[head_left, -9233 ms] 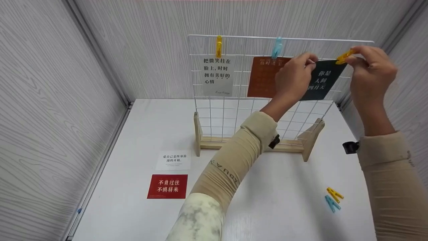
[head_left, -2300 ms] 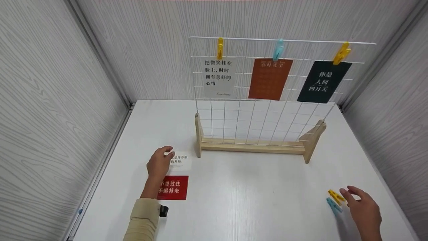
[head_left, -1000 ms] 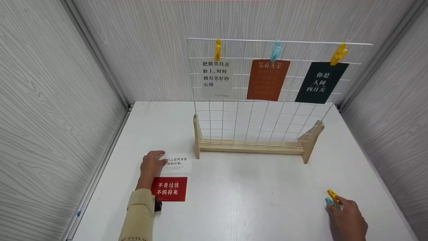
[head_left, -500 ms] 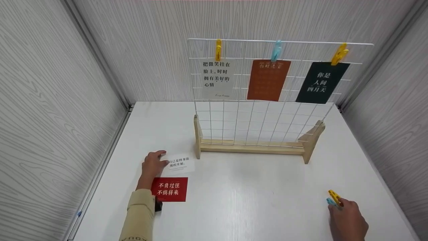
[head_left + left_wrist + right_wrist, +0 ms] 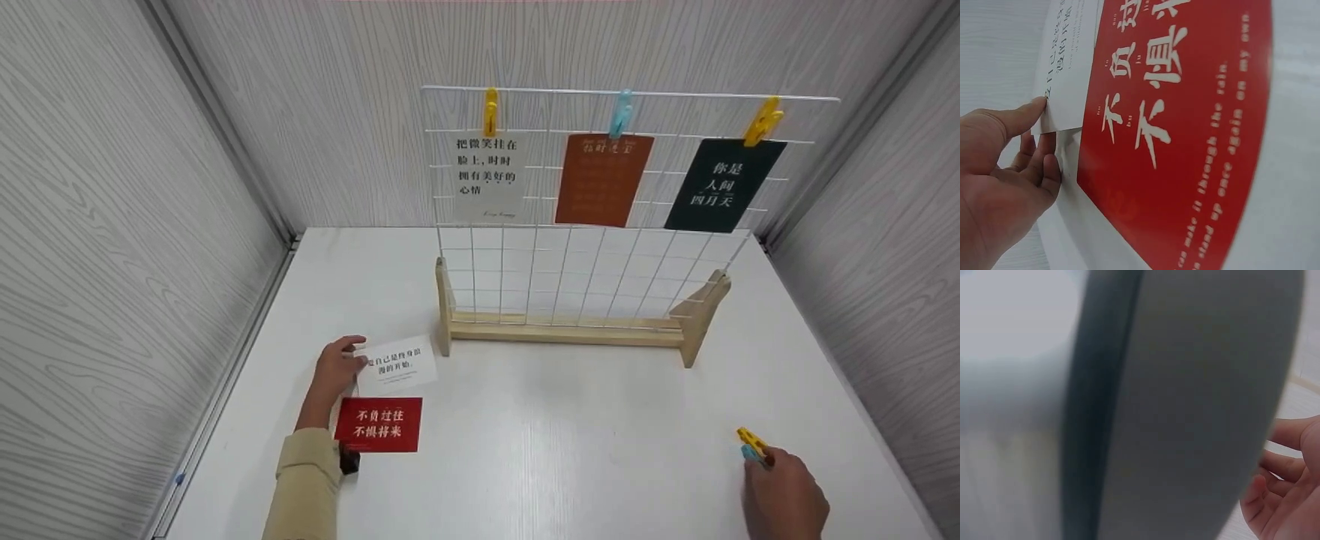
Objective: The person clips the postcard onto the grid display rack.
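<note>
My left hand (image 5: 334, 375) pinches the left edge of a white card (image 5: 403, 366) printed with black characters, thumb on top and fingers curled beneath. In the left wrist view this white card (image 5: 1067, 67) is tilted up beside a red card (image 5: 1174, 140) with white lettering. On the table below it in the head view lies the red card (image 5: 390, 441). At the right, my right hand (image 5: 787, 495) has its fingertips closed around a yellow clothespin (image 5: 748, 436) and a light blue clothespin (image 5: 750, 454), whose ends stick out; the rest is hidden. The right wrist view is mostly blocked by a blurred grey shape.
A white wire grid (image 5: 568, 250) stands on a wooden base (image 5: 566, 331) at the back. Clothespins hang three cards from it: a white card (image 5: 487, 199), an orange-brown card (image 5: 604, 184) and a dark green card (image 5: 724, 184). Wood-patterned walls enclose the white table (image 5: 562, 435).
Both hands have come down from the grid to the table. Lately the white card has turned and lifted in my left hand, while the blue clothespin has shifted right, against the yellow one.
</note>
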{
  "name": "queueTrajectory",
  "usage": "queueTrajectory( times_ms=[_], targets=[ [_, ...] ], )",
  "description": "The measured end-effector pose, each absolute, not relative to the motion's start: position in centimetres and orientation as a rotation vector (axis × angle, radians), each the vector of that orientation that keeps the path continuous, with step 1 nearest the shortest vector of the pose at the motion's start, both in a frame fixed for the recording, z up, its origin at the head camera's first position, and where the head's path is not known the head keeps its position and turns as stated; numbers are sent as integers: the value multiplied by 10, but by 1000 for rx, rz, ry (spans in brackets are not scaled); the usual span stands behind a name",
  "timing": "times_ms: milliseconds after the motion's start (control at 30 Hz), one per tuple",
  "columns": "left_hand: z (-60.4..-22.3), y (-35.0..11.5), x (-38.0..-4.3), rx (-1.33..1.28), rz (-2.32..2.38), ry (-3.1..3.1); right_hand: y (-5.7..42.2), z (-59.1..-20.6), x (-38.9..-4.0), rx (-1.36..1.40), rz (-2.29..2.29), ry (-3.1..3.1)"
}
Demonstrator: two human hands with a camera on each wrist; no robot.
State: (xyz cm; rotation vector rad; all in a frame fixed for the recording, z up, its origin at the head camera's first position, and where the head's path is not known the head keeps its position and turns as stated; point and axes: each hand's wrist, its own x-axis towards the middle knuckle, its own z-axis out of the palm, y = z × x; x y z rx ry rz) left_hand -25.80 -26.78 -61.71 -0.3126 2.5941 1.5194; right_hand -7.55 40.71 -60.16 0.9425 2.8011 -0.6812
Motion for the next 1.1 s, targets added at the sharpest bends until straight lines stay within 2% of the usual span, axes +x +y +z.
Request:
queueTrajectory(
  times_ms=[433,833,1100],
  targets=[
    [-609,-268,-250,-493,1746,2440,404,-600,-70,945,-718,2955],
    [-604,-265,-246,-477,1895,2372,407,-602,-74,1087,-742,2765],
    [-598,-260,-245,-452,1880,2426,414,-599,-66,994,-669,2716]
  ],
)
